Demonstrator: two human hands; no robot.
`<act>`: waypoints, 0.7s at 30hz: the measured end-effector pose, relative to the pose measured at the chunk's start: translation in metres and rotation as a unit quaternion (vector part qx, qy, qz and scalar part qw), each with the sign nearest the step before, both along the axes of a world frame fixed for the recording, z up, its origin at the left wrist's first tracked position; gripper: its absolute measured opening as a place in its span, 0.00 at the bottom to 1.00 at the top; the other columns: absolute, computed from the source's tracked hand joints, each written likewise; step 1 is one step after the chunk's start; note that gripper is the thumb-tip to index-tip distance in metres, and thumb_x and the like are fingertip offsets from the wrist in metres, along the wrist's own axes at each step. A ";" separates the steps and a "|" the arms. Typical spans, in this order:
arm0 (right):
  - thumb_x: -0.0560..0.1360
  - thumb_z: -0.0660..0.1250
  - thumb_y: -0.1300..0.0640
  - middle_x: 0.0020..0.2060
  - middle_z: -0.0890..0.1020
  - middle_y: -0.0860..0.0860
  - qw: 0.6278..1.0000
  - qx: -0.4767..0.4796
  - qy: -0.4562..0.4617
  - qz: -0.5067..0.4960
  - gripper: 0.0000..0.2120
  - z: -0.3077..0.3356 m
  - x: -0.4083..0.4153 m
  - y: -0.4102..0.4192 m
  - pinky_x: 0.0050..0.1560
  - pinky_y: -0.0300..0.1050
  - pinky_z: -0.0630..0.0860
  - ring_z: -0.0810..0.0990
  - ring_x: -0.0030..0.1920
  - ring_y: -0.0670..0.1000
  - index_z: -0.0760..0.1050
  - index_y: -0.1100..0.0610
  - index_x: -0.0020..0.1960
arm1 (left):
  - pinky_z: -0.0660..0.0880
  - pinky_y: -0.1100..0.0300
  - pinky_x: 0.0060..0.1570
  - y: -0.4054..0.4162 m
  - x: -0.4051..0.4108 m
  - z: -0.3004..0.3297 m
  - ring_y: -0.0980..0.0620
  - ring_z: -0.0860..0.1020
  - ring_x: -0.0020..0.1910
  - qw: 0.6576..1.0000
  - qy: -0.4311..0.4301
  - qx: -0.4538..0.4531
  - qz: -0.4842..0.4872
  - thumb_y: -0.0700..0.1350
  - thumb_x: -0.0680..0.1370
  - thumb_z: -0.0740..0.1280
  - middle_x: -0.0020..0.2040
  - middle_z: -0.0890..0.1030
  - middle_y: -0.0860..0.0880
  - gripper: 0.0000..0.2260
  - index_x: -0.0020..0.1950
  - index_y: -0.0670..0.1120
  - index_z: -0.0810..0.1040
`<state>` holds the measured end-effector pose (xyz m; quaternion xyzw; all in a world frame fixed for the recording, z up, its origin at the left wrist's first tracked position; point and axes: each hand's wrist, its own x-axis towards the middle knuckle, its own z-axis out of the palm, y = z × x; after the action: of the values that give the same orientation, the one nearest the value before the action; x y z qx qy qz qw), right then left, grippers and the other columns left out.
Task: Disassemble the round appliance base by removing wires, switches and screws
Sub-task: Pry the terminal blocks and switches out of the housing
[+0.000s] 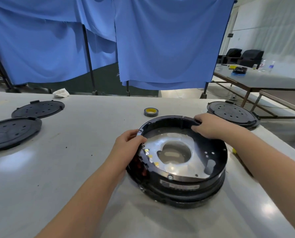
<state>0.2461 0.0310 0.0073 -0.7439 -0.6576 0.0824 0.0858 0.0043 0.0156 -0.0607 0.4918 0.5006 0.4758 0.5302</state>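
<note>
The round black appliance base [181,182] sits on the white table [74,169], tilted up at its near side. Inside it lies a shiny metal plate [196,152] with a round hole in the middle. Red switches [139,166] and small yellow terminals [151,158] sit along its left wall. A screw [170,177] shows on the near rim. My left hand [127,145] grips the left rim, thumb over the edge. My right hand [210,126] holds the far right rim with curled fingers.
Two flat black round covers [38,109] [11,132] lie at the left. Another stack of black round covers [232,115] stands at the right behind the base. A roll of tape [151,112] lies beyond the base. A crumpled white cloth [61,93] sits at the far edge. Blue curtains hang behind.
</note>
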 end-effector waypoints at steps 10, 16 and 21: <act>0.80 0.59 0.56 0.57 0.78 0.58 0.998 -0.001 0.024 0.063 0.11 -0.029 0.002 0.045 0.48 0.44 0.66 0.72 0.50 0.56 0.74 0.59 0.59 | 0.75 0.51 0.57 0.001 0.016 -0.019 0.53 0.79 0.53 0.999 0.005 -0.017 0.037 0.51 0.73 0.68 0.53 0.79 0.53 0.09 0.53 0.54 0.74; 0.75 0.62 0.55 0.58 0.76 0.54 0.978 0.182 -0.078 0.060 0.16 -0.018 -0.012 0.031 0.59 0.51 0.68 0.70 0.60 0.57 0.73 0.53 0.63 | 0.75 0.51 0.58 0.009 0.007 -0.020 0.52 0.80 0.52 0.999 0.033 0.014 0.037 0.51 0.76 0.66 0.50 0.82 0.51 0.07 0.52 0.51 0.80; 0.77 0.56 0.42 0.36 0.82 0.53 0.984 0.049 0.157 0.062 0.21 -0.009 -0.080 -0.008 0.35 0.43 0.71 0.78 0.37 0.52 0.78 0.58 0.43 | 0.76 0.55 0.55 0.011 0.009 -0.022 0.52 0.80 0.52 0.999 0.012 0.031 0.042 0.49 0.78 0.64 0.50 0.83 0.51 0.07 0.51 0.50 0.80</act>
<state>0.1666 0.0231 -0.0022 -0.6747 -0.6837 0.1711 0.2192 0.0138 0.0268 -0.0829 0.4924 0.5124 0.5066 0.4882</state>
